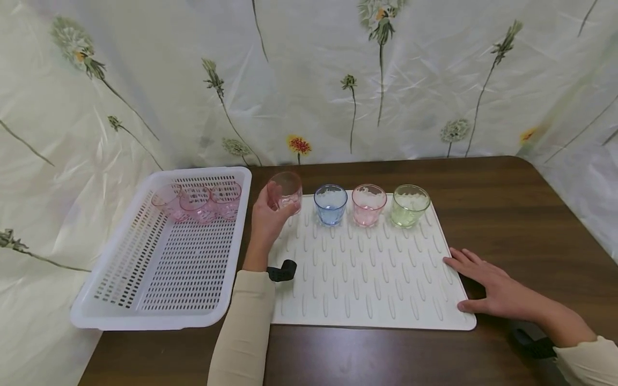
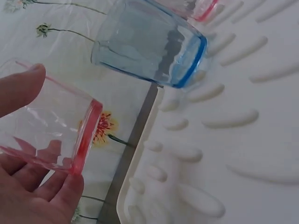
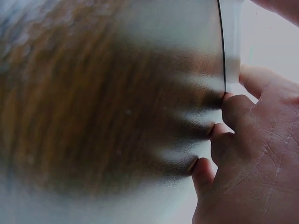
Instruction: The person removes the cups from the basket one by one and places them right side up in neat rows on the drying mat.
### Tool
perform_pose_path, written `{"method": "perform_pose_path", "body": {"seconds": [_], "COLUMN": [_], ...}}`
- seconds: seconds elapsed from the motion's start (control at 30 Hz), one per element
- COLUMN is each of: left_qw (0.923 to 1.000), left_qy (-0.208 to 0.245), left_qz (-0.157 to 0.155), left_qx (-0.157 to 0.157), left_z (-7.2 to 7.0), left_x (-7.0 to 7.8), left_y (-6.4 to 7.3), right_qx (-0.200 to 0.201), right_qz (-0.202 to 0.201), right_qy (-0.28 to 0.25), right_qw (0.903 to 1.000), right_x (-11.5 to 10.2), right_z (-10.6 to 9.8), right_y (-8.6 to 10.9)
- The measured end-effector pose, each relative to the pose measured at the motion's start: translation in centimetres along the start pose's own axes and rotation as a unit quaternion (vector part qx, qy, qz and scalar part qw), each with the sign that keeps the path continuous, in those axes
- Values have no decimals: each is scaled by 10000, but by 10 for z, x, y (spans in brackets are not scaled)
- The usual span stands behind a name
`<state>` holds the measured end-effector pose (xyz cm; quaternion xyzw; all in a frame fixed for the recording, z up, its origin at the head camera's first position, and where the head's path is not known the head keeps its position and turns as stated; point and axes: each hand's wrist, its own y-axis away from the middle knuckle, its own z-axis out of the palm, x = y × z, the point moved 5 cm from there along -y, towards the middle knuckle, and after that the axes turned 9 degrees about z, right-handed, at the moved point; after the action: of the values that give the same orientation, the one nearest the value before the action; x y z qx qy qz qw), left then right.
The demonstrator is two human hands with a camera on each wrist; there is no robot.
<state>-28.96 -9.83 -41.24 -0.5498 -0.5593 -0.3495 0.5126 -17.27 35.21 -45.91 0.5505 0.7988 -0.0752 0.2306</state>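
Observation:
My left hand grips a clear glass with a pink tint between thumb and fingers, over the back left corner of a white ridged mat. In the left wrist view this glass is raised off the mat, its thick pink base turned toward the mat. To its right, a blue glass, a pink glass and a green glass stand in a row along the mat's back edge. My right hand rests with fingers spread at the mat's right edge, touching it and the table.
A white perforated basket stands on the left of the dark wooden table. Three pink glasses sit together at its back. A flower-printed curtain hangs behind the table.

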Motion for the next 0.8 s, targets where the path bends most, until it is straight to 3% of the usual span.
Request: {"method": "perform_pose_path", "body": {"seconds": [0.27, 0.8], "left_qw": [9982, 9944], "left_qy": [-424, -483], "left_qz": [-126, -330], "left_qx": [-397, -884], "left_z": [4, 13], "left_x": [-7, -16], "left_y": [2, -2], "right_qx": [-164, -82], "right_qz": [179, 89], "right_qy": [-8, -11], "right_qw": [9997, 9999], "right_x": [-1, 0], "right_z": [-2, -1], "right_y": [-1, 1]}}
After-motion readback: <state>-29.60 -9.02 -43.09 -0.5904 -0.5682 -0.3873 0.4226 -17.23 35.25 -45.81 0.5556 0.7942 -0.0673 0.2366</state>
